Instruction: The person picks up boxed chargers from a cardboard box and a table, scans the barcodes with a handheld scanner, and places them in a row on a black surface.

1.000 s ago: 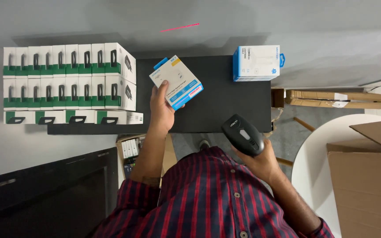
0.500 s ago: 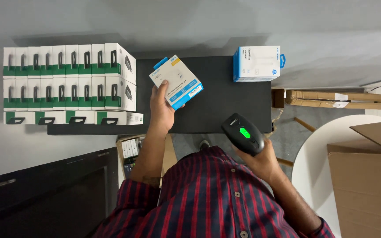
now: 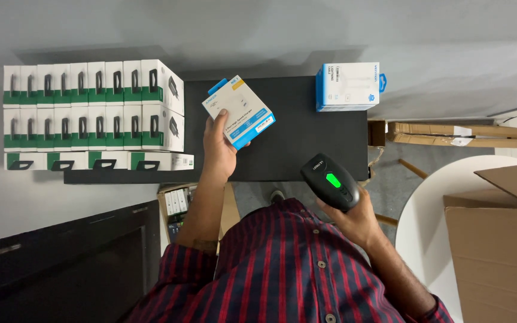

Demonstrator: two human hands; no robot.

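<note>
Our left hand (image 3: 219, 146) pinches the white box (image 3: 239, 112) tilted over the black table (image 3: 306, 149), our right hand (image 3: 354, 218) wraps the scanner (image 3: 330, 181) at four o'clock — aimed off, it may miss the code.

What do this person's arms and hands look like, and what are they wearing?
Both hands, left hand and right hand, are bare: no gloves, rings or watch show. The shirt is dark with red stripes and buttons, its sleeves rolled up, leaving the forearms uncovered.
</note>
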